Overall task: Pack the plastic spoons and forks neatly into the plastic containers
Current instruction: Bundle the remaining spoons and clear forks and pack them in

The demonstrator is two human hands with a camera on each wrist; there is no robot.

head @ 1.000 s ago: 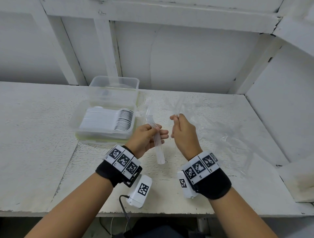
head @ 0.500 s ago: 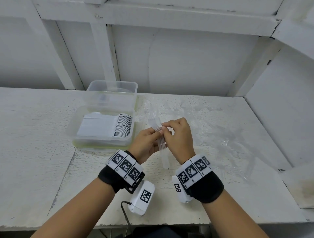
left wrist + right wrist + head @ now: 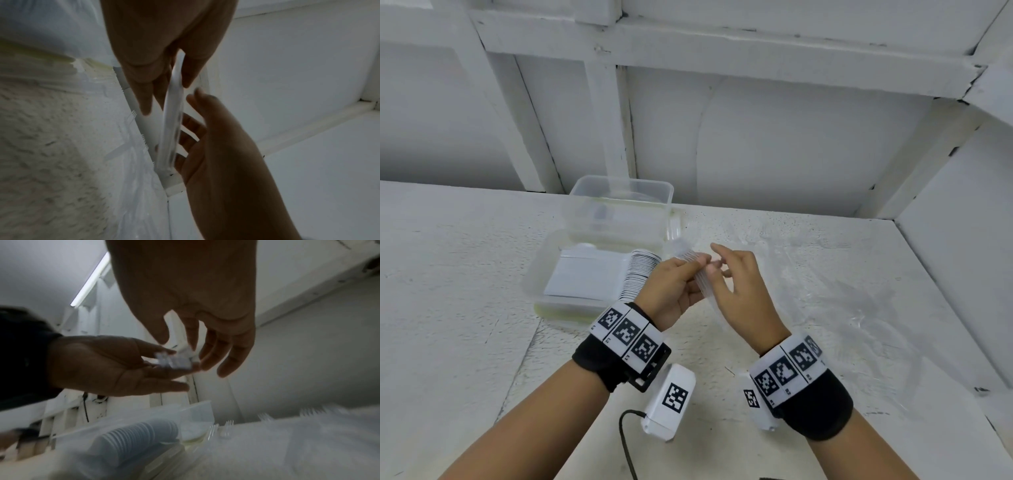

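Note:
My left hand (image 3: 690, 274) grips a stack of clear plastic forks (image 3: 700, 282) above the table, tines pointing away from me. In the left wrist view the fork stack (image 3: 171, 123) runs down from between thumb and fingers. My right hand (image 3: 717, 265) is beside it with fingers spread, its thumb and fingertips just touching the stack (image 3: 173, 361). A clear container (image 3: 541, 274) to the left holds a neat row of white spoons (image 3: 640, 274). A second clear container (image 3: 619, 185) stands behind it; I cannot tell its contents.
Loose clear forks (image 3: 226, 426) and a crumpled clear plastic bag (image 3: 852, 308) lie on the white table (image 3: 448, 274) to the right. A white wall with beams closes the back and the right side. A black cable (image 3: 625, 442) hangs at the table's near edge.
My right hand brought a fork over and joined it to the stack in my left hand. Its fingers have now spread from a pinch. Both hands shifted slightly left.

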